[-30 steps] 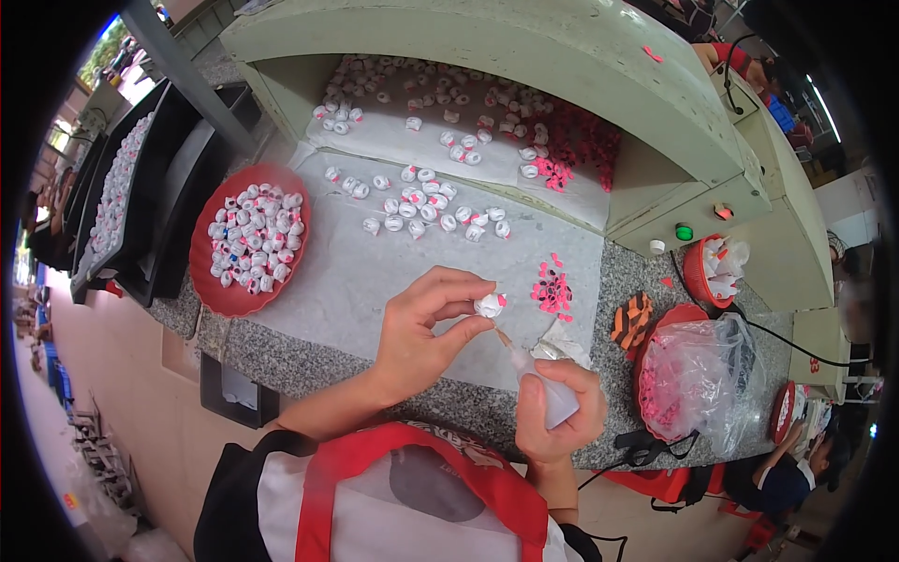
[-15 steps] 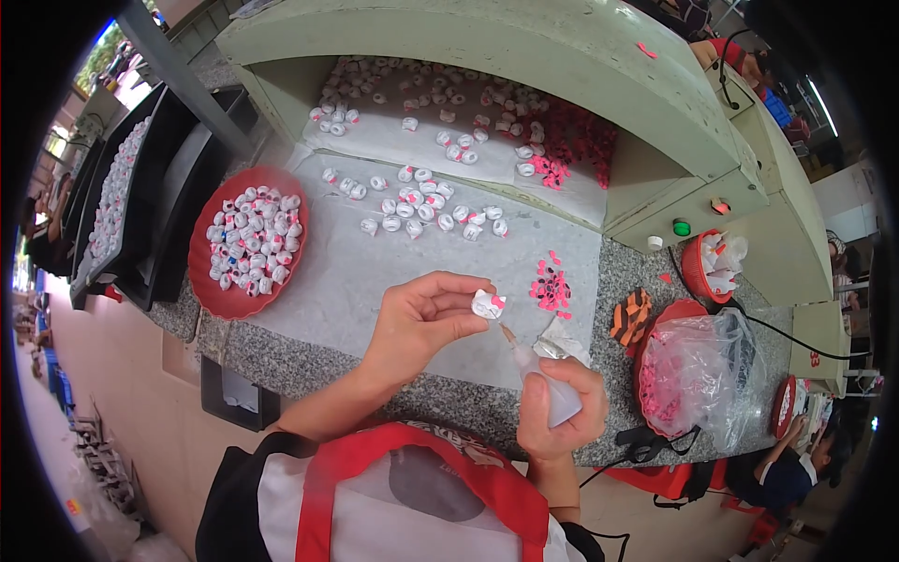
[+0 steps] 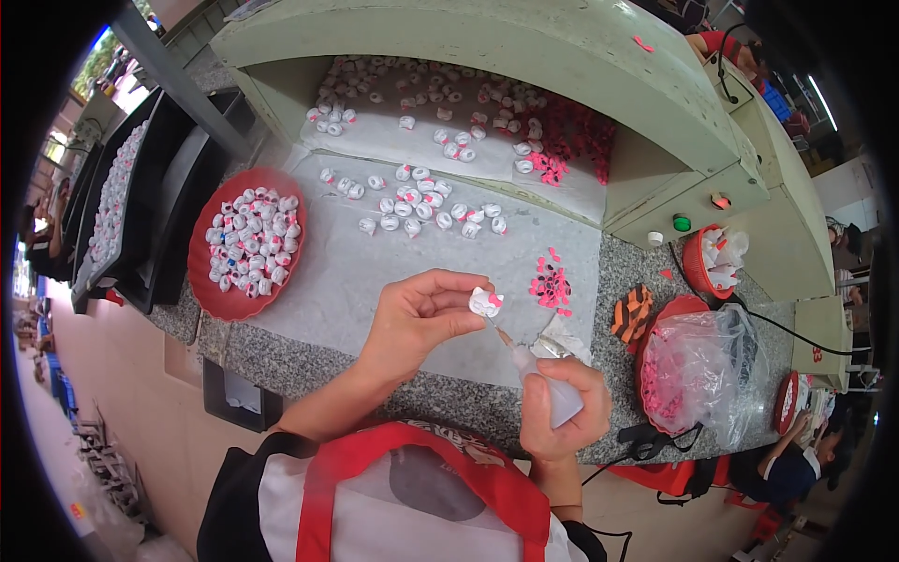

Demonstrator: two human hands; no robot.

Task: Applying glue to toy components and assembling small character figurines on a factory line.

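**Nozzle meets small white piece over the counter**

The right hand [image 3: 562,412] is wrapped tight around a soft translucent squeeze bottle [image 3: 551,386], its thin nozzle angled up to a small white-and-pink moulded piece [image 3: 485,302]. The left hand [image 3: 419,318] pinches that piece at its fingertips, raised above the grey speckled stone counter [image 3: 309,365] so the tip can reach it. Beyond lie loose pink bits [image 3: 551,284], scattered white pieces [image 3: 426,208] and a red round tray [image 3: 245,244] of more.
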